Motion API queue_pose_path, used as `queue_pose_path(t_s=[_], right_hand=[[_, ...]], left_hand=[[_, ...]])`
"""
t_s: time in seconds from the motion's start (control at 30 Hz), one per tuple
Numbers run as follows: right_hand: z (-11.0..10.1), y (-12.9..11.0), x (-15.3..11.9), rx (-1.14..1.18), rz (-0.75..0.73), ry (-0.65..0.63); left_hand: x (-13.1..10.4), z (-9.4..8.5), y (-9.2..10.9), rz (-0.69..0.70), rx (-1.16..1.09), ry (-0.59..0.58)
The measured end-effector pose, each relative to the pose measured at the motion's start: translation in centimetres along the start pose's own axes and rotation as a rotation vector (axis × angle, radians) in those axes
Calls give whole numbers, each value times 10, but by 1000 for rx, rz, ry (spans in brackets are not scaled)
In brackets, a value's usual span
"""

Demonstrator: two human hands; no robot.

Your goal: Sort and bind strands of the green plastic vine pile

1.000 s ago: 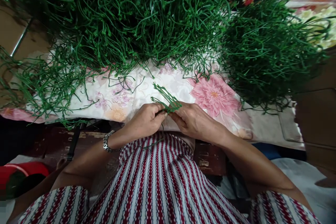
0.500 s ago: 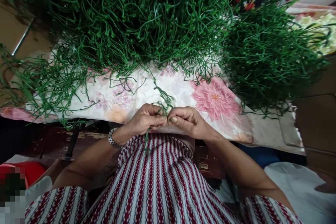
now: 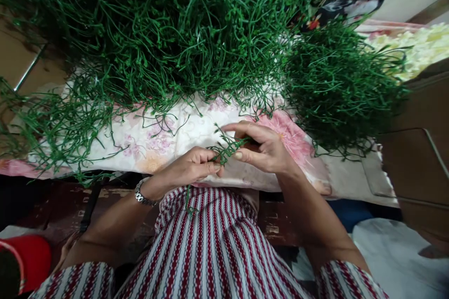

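My left hand (image 3: 194, 166) pinches a thin green plastic-looking stem sprig (image 3: 226, 148) between thumb and fingers. The sprig's forked tips fan out to the right, and one strand hangs below the hand over the striped clothing. My right hand (image 3: 261, 147) is just right of the sprig, with its thumb and forefinger apart. Some of the tips reach into the gap between them; whether they touch the skin I cannot tell. Both hands are over the front edge of a floral cloth (image 3: 196, 126). Beyond it lies a large heap of similar green stems (image 3: 196, 32).
A second green bundle (image 3: 345, 88) stands to the right, and loose stems (image 3: 70, 126) spread at the left. Pale yellow flowers (image 3: 421, 51) sit at the far right beside brown cardboard (image 3: 414, 154). A red bucket (image 3: 33, 261) is low on the left.
My right hand has opened from its pinch and moved up and to the right. The sprig's tips now lean right. My left hand keeps its pinch, slightly lower and farther left.
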State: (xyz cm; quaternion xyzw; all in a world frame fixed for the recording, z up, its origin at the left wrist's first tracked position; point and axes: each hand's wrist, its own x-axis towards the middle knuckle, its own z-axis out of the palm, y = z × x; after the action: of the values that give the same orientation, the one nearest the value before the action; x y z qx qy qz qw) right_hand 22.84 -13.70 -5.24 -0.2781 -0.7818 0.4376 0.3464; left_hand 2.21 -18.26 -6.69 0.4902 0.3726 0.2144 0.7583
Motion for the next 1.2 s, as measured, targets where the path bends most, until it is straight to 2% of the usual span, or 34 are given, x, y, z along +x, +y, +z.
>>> queue_pose_path(t_s=[0.07, 0.17, 0.37, 0.5, 0.63, 0.9, 1.03, 1.2], right_hand=[[7, 2, 4, 3, -85, -36], [15, 7, 4, -45, -155, 20], [19, 4, -1, -283, -169, 165], [24, -1, -2, -389, -150, 107], [32, -3, -4, -411, -160, 28], [27, -6, -5, -389, -145, 27], [29, -1, -1, -312, -206, 5], [35, 2, -4, -273, -160, -22]], left_hand=[[-1, 0, 2, -39, 60, 9], [-6, -4, 3, -73, 156, 99], [-14, -5, -3, 115, 285, 403], [-9, 7, -7, 231, 184, 516], [-2, 13, -3, 318, 220, 522], [-2, 3, 7, 365, 355, 483], [-3, 3, 7, 398, 352, 430], [-5, 4, 7, 412, 497, 422]])
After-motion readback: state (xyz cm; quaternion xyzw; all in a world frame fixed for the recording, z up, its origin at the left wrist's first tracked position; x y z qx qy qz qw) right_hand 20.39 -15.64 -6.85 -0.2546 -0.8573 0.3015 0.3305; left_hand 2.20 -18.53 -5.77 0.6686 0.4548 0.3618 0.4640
